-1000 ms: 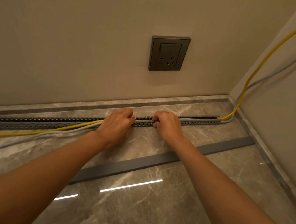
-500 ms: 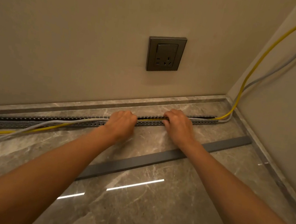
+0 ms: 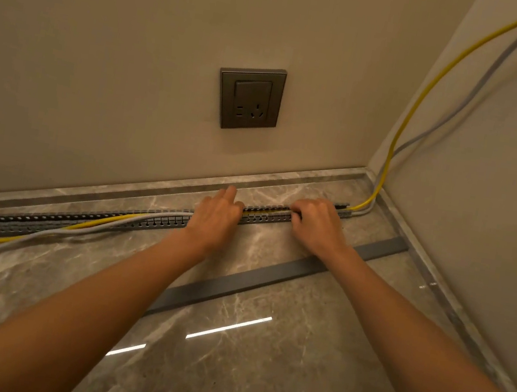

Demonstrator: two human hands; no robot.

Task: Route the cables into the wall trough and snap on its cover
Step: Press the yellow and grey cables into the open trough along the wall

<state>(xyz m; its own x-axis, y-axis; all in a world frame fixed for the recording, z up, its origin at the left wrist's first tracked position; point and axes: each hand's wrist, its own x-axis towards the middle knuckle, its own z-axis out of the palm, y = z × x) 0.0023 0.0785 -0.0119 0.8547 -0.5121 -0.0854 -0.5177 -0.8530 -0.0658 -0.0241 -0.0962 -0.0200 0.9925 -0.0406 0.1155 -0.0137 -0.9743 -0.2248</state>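
Polished grey marble floor (image 3: 256, 380), beige wall (image 3: 103, 55) with a dark grey socket plate (image 3: 250, 98). Along the foot of the wall, on the floor, lies the long grey slotted plastic cable trough (image 3: 267, 219), running from the far left to near the right corner.

Flat grey trough cover strip (image 3: 254, 279) lies loose on the floor, nearer the person and apart from the trough, not yet fitted.

Yellow cable (image 3: 409, 117) and grey cable (image 3: 490, 72) come down the right wall, enter the trough's right end and sit inside it between the hands. Left of the left hand both climb out over the slotted edge and trail away across the floor.

Left hand (image 3: 215, 219) rests on the trough, fingers (image 3: 229, 193) loosely spread and pressing down; whether they pinch the cables cannot be told. Right hand (image 3: 318, 223) has its fingers curled at the trough rim, seemingly pinning the seated cables.

Judgement: routing roughly half done. To do it well, keep the right hand anchoring the seated run and walk the left hand leftwards, pushing both cables down side by side, untwisted, fully below the slotted rim so the cover can snap.
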